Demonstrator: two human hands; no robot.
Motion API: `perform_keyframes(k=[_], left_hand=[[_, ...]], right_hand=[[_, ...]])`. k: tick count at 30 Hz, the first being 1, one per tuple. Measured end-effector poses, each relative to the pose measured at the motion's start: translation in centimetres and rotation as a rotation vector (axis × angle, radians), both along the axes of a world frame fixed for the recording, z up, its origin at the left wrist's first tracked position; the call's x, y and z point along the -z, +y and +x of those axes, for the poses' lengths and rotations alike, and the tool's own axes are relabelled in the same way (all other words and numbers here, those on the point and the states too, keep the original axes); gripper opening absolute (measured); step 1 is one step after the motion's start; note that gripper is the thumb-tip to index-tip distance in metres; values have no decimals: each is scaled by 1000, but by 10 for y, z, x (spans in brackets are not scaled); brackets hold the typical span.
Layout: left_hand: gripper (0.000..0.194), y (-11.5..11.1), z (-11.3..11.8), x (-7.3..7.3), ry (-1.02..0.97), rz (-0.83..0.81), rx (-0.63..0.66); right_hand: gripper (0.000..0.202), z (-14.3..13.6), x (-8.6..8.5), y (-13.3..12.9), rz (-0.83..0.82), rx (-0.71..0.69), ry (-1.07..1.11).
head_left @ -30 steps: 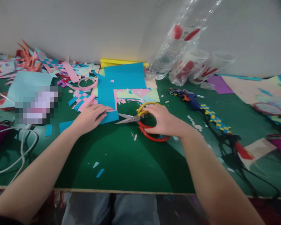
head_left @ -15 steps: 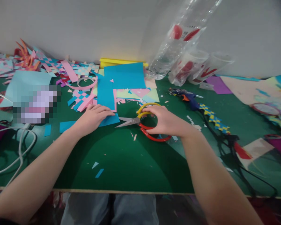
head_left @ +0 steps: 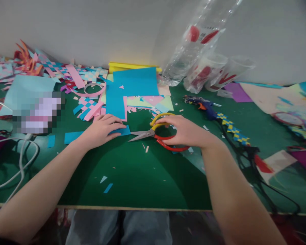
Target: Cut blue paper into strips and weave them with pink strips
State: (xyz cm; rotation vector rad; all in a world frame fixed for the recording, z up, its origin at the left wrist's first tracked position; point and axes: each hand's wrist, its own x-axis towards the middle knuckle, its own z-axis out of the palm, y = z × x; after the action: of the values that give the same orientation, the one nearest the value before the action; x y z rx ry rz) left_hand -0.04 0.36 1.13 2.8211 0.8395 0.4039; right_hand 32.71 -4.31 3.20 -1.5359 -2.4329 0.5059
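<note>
My left hand (head_left: pixel 102 131) rests low on the table with its fingers and thumb over a blue paper strip (head_left: pixel 124 130), holding it. The strip's left part (head_left: pixel 72 137) shows beyond my wrist. My right hand (head_left: pixel 182 129) grips scissors (head_left: pixel 146 134) with a yellow and a red handle. Their blades stand partly apart and point left, tips close to the strip's right end; whether they touch it I cannot tell. Beyond my hands lie a large blue paper sheet (head_left: pixel 140 83) and a blue paper piece (head_left: pixel 114 103) with pink paper under it.
Woven paper scraps (head_left: pixel 85 107) and a tape roll (head_left: pixel 93 89) lie left of the sheets. A pixelated phone (head_left: pixel 40 114) with a white cable (head_left: pixel 37 149) is farther left. Wrapped cups (head_left: pixel 206 69) lean on the wall. A glue gun (head_left: pixel 206 109) lies at right.
The scissors and my right hand have shifted slightly right and nearer to me. The right end of the blue strip has tilted a little, and my left fingers have moved slightly over it.
</note>
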Motion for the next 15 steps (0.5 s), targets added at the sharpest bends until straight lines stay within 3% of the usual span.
perform_keyframes(k=[4,7,15], left_hand=[[30,-1,3,3,-48,-8,93],[41,1,5,7,-72,-85,151],[46,3,6,8,-6,-198,91]], right_hand=[[49,0,3,1,6,10,8],[49,-5,3,2,3,-21,17],[51,-13,10,4,28,-37,46]])
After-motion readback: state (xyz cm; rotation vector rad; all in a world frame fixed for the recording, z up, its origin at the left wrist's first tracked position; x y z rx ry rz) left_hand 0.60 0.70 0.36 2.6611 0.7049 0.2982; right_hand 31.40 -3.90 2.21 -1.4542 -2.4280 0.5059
